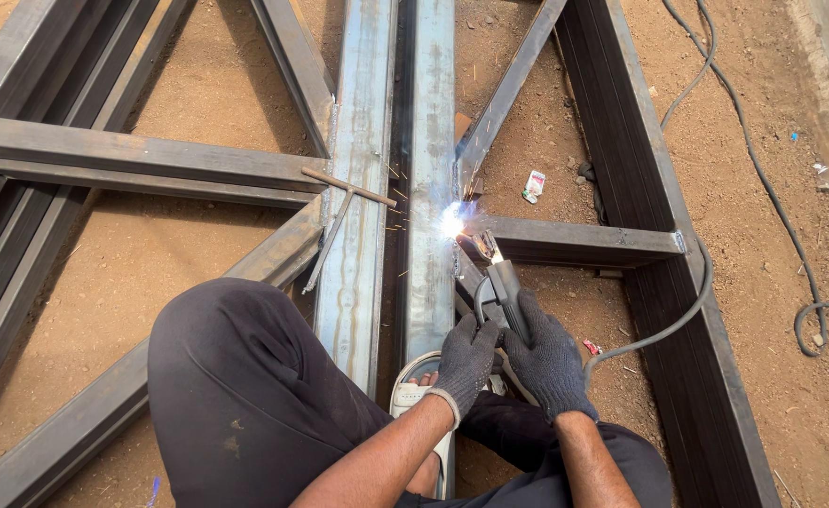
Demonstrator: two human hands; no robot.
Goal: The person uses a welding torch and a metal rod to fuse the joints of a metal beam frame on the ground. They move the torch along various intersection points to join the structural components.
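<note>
We find both gloved hands, left and right, clasping the holder; arc at the joint. We advise steady, even travel.

Two long beams run near to far down the middle of the frame, which lies on dirt. A hammer rests on the left beam. Right of them, both hands hold the holder; its cable trails right over the frame's side.
</note>
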